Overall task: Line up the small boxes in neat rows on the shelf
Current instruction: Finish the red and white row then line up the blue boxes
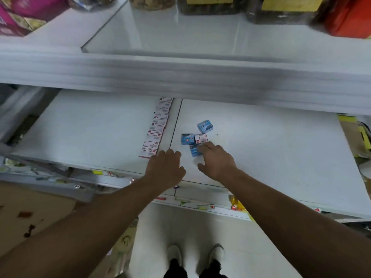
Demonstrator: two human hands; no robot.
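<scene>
White shelving fills the view, and the lower shelf (261, 157) is where the action is, split by a dark seam running from its back toward its front edge. Far left on the upper shelf (180, 43), pink cartons (18, 15) sit blurred at the back corner. Down on the lower shelf, a row of white boxes (155, 129) runs just left of the seam, stretching from under the upper shelf toward the front edge, laid end to end and slightly staggered. The left hand (165, 169) is over the front end of that row, palm down, fingers loosely curled with their tips hidden; whether they touch the nearest box cannot be told. Across the seam, the right hand (217, 160) reaches in, thumb spread, fingers (206, 147) stretched flat onto a blue box (193, 152), pressing rather than gripping. Just behind it lie two more touching each other, a blue box face-up (187, 139) and a white-faced box (201, 138). Further back, apart, a tilted blue box (205, 126) stands alone. Jars and an orange carton (349, 17) line the upper shelf's back at right.
</scene>
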